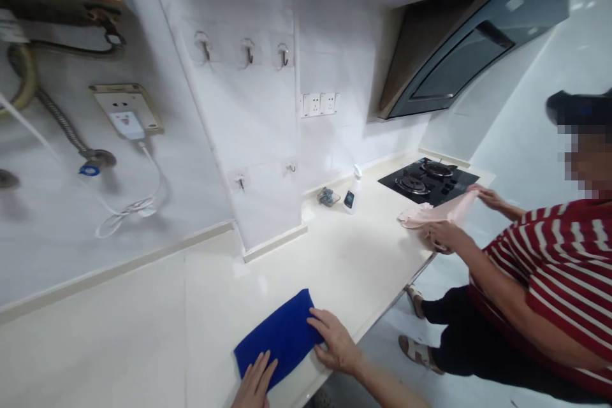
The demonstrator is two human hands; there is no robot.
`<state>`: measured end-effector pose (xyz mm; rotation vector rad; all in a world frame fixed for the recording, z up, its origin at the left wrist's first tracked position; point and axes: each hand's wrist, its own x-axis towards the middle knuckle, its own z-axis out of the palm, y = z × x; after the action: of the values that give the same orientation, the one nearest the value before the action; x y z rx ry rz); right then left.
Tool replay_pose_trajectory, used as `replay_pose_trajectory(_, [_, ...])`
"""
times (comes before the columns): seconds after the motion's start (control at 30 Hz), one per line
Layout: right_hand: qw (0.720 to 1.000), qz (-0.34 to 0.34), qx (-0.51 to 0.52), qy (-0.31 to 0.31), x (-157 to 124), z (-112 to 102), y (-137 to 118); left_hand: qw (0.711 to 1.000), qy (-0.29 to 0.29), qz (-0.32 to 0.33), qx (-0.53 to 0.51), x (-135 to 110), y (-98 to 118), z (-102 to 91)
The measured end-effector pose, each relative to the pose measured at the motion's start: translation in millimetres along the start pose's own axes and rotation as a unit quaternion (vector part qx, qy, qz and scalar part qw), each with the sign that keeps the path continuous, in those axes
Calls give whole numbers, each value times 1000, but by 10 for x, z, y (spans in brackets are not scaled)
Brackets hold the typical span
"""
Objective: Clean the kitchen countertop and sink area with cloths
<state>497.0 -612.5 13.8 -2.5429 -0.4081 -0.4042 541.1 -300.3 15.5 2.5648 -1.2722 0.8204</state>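
Observation:
A blue folded cloth [282,336] lies flat on the pale countertop [217,306], close to its front edge. My left hand [255,382] rests on the cloth's lower left part with its fingers stretched out. At the cloth's right edge is my right hand [338,341], its fingertips touching the fabric and its thumb apart from the fingers. The lower part of my left hand is cut off by the frame.
To the right, another person [540,261] in a striped top holds a pink cloth [449,210] beside the gas hob [428,180]. Against the wall stand a spray bottle [352,191] and a small clear dish [327,196]. A range hood [459,57] overhangs the hob.

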Motion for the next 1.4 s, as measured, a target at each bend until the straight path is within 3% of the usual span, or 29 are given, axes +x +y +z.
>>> replay_pose_trajectory(0.2, [999,16,29,36,285,-12,-34,992,26,-96,-79,150,34,-246])
replay_pose_trajectory(0.27, [994,54,61,68,418,-99,-59,965,17,-204,-165,354,-51,-389])
replay_pose_trajectory(0.33, [986,102,102,87,574,-260,-114,912,-2,-325,-252,615,-158,-559])
replay_pose_trajectory(0.43, [973,138,154,102,848,-557,-214,880,-14,-389,-272,996,-313,-766])
replay_pose_trajectory(0.53, [960,173,184,123,1094,-740,-196,859,-31,-432,-273,1226,-448,-785])
replay_pose_trajectory(0.63, [953,219,166,125,1189,-730,12,845,-63,-457,-273,1233,-572,-631])
replay_pose_trajectory(0.73, [950,247,110,156,1084,-627,262,845,-89,-458,-261,1061,-634,-450])
replay_pose_trajectory(0.8, [949,251,94,168,932,-542,340,860,-91,-432,-256,908,-593,-364])
replay_pose_trajectory(0.87, [952,239,95,163,750,-428,319,884,-93,-377,-260,773,-479,-301])
replay_pose_trajectory(0.97, [972,170,87,136,478,-195,184,914,-113,-292,-258,639,-262,-207])
replay_pose_trajectory(1.1, [984,101,31,144,236,62,79,932,-123,-258,-225,540,-144,-88])
replay_pose_trajectory(1.4, [982,57,47,173,215,67,181,946,-83,-228,-216,477,-267,-17])
